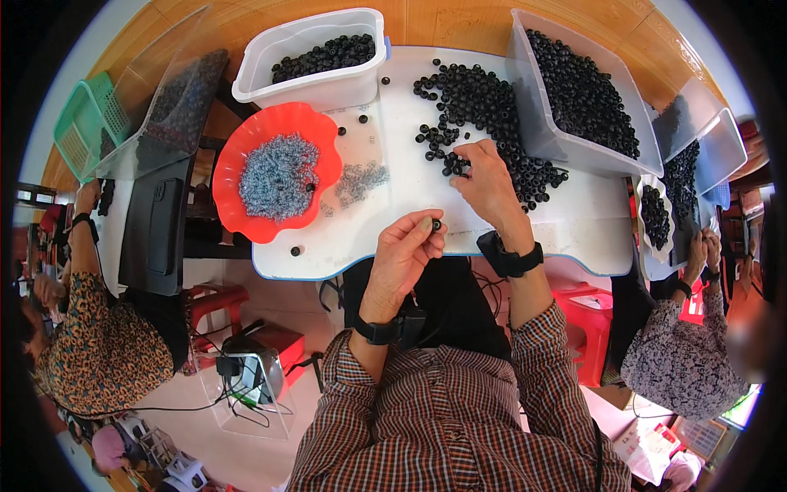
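Observation:
My left hand (403,250) is raised over the near edge of the white table (393,205), its fingertips pinching a small black ring (436,224). My right hand (485,182) rests on the table with its fingers in a loose heap of black rings (484,107), touching a few of them. An orange scalloped dish (275,119) with small silvery metal parts (279,176) stands to the left of my hands. A few more silvery parts (361,180) lie scattered on the table beside it.
A white tub (316,82) and a clear bin (537,123), both holding black rings, stand at the table's far side. Other people sit at the left (90,328) and right (680,344). Red stools (215,299) and a small device with cables (250,373) are on the floor.

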Demonstrator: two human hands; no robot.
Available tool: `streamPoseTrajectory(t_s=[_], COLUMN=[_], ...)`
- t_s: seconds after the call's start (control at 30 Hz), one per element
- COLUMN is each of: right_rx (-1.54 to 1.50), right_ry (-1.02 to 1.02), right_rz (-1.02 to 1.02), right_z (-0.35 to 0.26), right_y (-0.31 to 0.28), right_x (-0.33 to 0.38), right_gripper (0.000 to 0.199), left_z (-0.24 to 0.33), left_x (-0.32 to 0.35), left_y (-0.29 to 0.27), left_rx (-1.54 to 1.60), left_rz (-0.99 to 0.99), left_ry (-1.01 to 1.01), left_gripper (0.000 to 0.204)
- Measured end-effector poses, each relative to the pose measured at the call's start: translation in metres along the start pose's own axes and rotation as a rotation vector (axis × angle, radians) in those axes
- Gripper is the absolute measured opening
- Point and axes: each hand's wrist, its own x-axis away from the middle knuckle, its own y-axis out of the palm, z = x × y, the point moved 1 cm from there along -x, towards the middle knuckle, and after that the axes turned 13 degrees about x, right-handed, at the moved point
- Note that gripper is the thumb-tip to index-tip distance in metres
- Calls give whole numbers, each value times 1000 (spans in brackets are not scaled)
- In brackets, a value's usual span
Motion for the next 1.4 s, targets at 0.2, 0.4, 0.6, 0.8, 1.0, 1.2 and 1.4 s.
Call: streamPoseTrajectory(t_s=[0.2,0.4,0.6,0.8,1.0,1.2,1.4], right_rx=[-232,-359,-254,-157,13,98,-18], right_ry=[58,96,79,18,52,65,64], right_rz=[-75,95,256,321,263,206,287], right_z=[-13,0,14,10,7,3,-9], right_y=[-11,-5,6,13,17,19,7], right_x=[15,31,32,28,24,23,35], right_gripper=[47,42,23,16,19,15,12], left_z=[0,1,0,0,-1,0,0], left_x=[0,0,-2,0,-1,1,1], left_y=[-1,3,2,2,2,1,-1], left_rx=[12,20,27,3,27,23,38], left_rz=[13,39,57,59,39,35,30], left_ry=[3,2,10,-2,14,16,14], left_gripper=[26,28,29,27,23,24,24])
